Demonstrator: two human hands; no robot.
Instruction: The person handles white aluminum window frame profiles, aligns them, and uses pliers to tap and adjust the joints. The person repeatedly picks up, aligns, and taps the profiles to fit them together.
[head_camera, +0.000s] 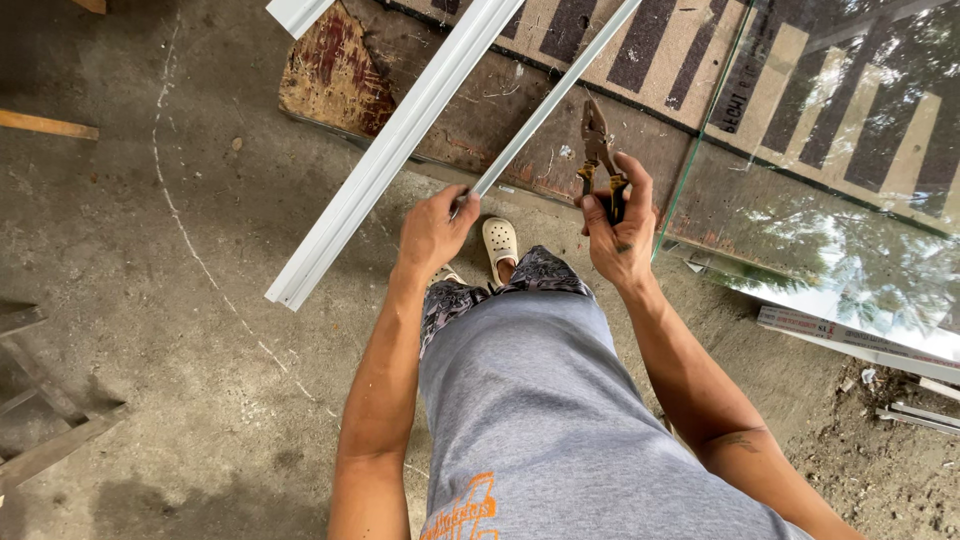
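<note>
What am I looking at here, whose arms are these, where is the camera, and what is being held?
There is no machine here: the arms belong to a person, and the single picture comes from a camera worn on that person's head, looking down past a grey shirt to the floor.

The left hand grips the near end of a thin white metal strip that runs up and away to the right. The right hand holds a pair of worn metal snips with dark handles, their tip pointing up near the strip.

Beside the strip lies a wider white metal channel, resting partly on a worn brown board with dark stripes and partly over the rough grey concrete floor. On the right a large clear glass sheet reflects trees. One foot in a pale perforated clog shows between the hands.
</note>
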